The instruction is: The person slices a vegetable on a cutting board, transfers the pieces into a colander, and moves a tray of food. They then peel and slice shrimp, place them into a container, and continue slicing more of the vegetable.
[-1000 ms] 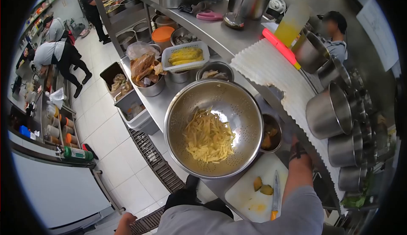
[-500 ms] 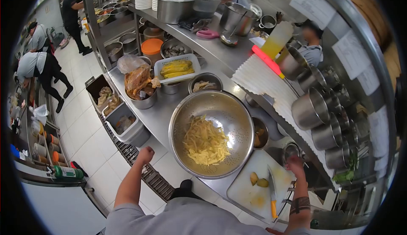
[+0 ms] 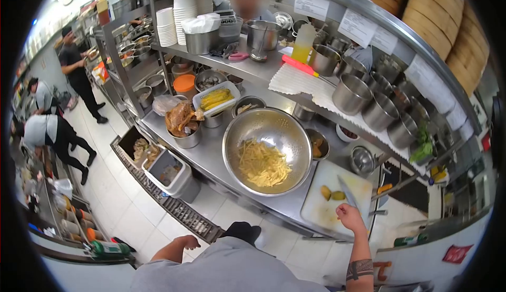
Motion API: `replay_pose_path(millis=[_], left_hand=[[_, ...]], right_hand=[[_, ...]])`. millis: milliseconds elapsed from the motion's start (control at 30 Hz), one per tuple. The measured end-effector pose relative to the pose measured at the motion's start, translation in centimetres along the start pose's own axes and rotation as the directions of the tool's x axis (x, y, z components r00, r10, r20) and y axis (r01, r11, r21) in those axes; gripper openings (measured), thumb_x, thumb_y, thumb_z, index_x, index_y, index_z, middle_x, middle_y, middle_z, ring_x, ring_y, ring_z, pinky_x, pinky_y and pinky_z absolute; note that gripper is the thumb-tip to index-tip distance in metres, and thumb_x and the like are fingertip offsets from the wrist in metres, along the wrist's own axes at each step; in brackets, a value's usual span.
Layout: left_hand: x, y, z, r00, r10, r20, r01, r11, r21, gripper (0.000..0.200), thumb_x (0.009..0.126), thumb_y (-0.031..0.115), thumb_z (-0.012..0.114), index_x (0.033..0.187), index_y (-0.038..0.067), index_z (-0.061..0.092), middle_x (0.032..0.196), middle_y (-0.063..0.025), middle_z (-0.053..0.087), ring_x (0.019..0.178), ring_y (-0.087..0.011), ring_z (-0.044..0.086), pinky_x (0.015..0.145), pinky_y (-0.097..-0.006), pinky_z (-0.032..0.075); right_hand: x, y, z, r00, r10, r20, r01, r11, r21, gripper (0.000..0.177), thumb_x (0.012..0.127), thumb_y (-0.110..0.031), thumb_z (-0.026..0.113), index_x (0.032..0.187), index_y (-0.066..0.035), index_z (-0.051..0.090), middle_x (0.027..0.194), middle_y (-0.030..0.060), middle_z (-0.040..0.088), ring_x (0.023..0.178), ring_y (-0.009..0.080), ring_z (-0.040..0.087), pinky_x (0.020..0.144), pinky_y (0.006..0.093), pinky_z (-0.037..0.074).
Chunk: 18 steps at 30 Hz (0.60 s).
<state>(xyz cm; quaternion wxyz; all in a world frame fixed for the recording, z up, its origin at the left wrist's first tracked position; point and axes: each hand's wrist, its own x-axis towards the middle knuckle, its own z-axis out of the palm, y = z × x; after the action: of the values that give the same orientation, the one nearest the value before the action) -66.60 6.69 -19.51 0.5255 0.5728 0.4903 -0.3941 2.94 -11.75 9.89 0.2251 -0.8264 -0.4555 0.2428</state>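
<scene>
My right hand (image 3: 350, 218) is closed over the near right part of the white cutting board (image 3: 316, 214), at the base of the knife's blade (image 3: 347, 189). Hand and wrist hide the knife's handle, so I cannot tell whether the fingers grip it. Left of the blade lie peeled-looking yellow-brown pieces (image 3: 326, 192). Beside the board, a large perforated steel colander (image 3: 291, 129) holds pale yellow strips (image 3: 263, 164). My left hand (image 3: 190, 241) hangs low at my side, fingers loosely curled with nothing seen in them, away from the counter.
Behind the colander stand a white basket of yellow-green food (image 3: 215, 100) and a pot with a large brown piece of meat (image 3: 183, 119). A grey bin (image 3: 182, 183) adjoins the counter's left edge. Steel pots (image 3: 351, 94) line the shelf above. Co-workers (image 3: 79, 73) stand at left and behind the shelf.
The view has tilted up and shifted. My right hand has moved from a small bowl past the board's far right side to over the knife. My left hand has dropped lower.
</scene>
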Motion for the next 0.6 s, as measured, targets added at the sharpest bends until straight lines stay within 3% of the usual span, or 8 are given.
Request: replay_pose_path(millis=[233, 333, 367, 400, 433, 467, 533, 600], left_hand=[[-2.6, -9.4, -9.9, 0.957, -0.240, -0.163, 0.258, 0.960, 0.107, 0.047, 0.103, 0.045, 0.058, 0.115, 0.005, 0.080, 0.116, -0.0144, 0.080, 0.106, -0.0248, 0.075, 0.089, -0.0446, 0.058], [0.1, -9.1, -17.9, 0.968, -0.034, -0.250, 0.101, 0.960, 0.260, 0.034, 0.099, 0.032, 0.058, 0.110, 0.010, 0.080, 0.109, -0.0130, 0.080, 0.098, -0.0326, 0.077, 0.085, -0.0486, 0.059], [1.0, -8.4, -20.6, 0.909, 0.358, -0.214, -0.099, 0.683, 0.723, 0.029, 0.096, 0.030, 0.060, 0.106, 0.010, 0.080, 0.101, -0.0136, 0.080, 0.095, -0.0330, 0.077, 0.082, -0.0492, 0.060], [2.0, -7.7, -23.4, 0.765, 0.643, 0.024, -0.172, 0.167, 0.971, 0.025, 0.094, 0.027, 0.061, 0.101, 0.011, 0.079, 0.092, -0.0142, 0.079, 0.093, -0.0334, 0.078, 0.079, -0.0499, 0.061], [4.4, -6.4, -26.4, 0.723, 0.657, 0.213, -0.411, 0.161, 0.898, 0.020, 0.088, 0.023, 0.064, 0.098, 0.010, 0.076, 0.082, -0.0160, 0.075, 0.085, -0.0348, 0.077, 0.074, -0.0499, 0.061], [4.6, -4.6, -28.7, 0.622, 0.733, 0.275, -0.413, 0.008, 0.911, 0.023, 0.089, 0.025, 0.066, 0.103, 0.009, 0.074, 0.082, -0.0170, 0.075, 0.078, -0.0385, 0.076, 0.071, -0.0497, 0.060], [0.0, 1.8, -32.1, 0.893, 0.419, 0.167, -0.420, 0.636, 0.647, 0.029, 0.094, 0.030, 0.065, 0.111, 0.008, 0.074, 0.092, -0.0183, 0.076, 0.084, -0.0384, 0.075, 0.073, -0.0494, 0.058], [-2.7, 5.0, -36.2, 0.368, 0.692, 0.621, -0.704, -0.229, 0.672, 0.034, 0.100, 0.034, 0.064, 0.118, 0.006, 0.075, 0.104, -0.0170, 0.077, 0.095, -0.0353, 0.075, 0.081, -0.0465, 0.058]], right_hand=[[-11.0, -1.3, 2.6, 0.971, 0.109, -0.214, -0.119, 0.992, -0.037, 0.018, 0.100, -0.014, 0.068, 0.101, 0.004, 0.071, 0.076, 0.0141, 0.073, 0.065, 0.0208, 0.076, 0.061, 0.0345, 0.058], [-11.4, -6.8, 3.3, 0.939, 0.169, -0.301, -0.190, 0.981, -0.041, 0.018, 0.100, -0.013, 0.068, 0.100, 0.004, 0.071, 0.075, 0.0141, 0.073, 0.063, 0.0197, 0.074, 0.061, 0.0347, 0.057], [-10.9, -8.8, 3.7, 0.936, 0.133, -0.326, -0.163, 0.985, -0.065, 0.018, 0.101, -0.013, 0.067, 0.098, 0.004, 0.070, 0.073, 0.0140, 0.072, 0.062, 0.0200, 0.073, 0.060, 0.0350, 0.056], [-9.8, -9.7, 4.8, 0.931, 0.150, -0.333, -0.176, 0.983, -0.050, 0.018, 0.101, -0.013, 0.067, 0.098, 0.004, 0.070, 0.073, 0.0140, 0.072, 0.062, 0.0200, 0.073, 0.060, 0.0350, 0.056], [-8.3, -10.4, 5.9, 0.916, 0.131, -0.379, -0.154, 0.988, -0.031, 0.017, 0.101, -0.013, 0.066, 0.098, 0.004, 0.070, 0.074, 0.0148, 0.071, 0.061, 0.0208, 0.072, 0.060, 0.0353, 0.056], [-6.5, -11.8, 7.3, 0.896, 0.113, -0.429, -0.129, 0.992, -0.008, 0.017, 0.101, -0.012, 0.065, 0.097, 0.004, 0.070, 0.074, 0.0156, 0.071, 0.060, 0.0216, 0.072, 0.059, 0.0356, 0.056], [-2.8, -18.6, 8.9, 0.893, 0.074, -0.444, -0.081, 0.997, 0.005, 0.017, 0.102, -0.013, 0.064, 0.097, 0.002, 0.069, 0.073, 0.0156, 0.068, 0.060, 0.0245, 0.069, 0.059, 0.0374, 0.053], [1.5, -25.5, 9.5, 0.887, 0.024, -0.462, -0.074, 0.993, -0.091, 0.017, 0.102, -0.015, 0.065, 0.098, 0.001, 0.069, 0.075, 0.0153, 0.067, 0.064, 0.0260, 0.066, 0.062, 0.0387, 0.051]])
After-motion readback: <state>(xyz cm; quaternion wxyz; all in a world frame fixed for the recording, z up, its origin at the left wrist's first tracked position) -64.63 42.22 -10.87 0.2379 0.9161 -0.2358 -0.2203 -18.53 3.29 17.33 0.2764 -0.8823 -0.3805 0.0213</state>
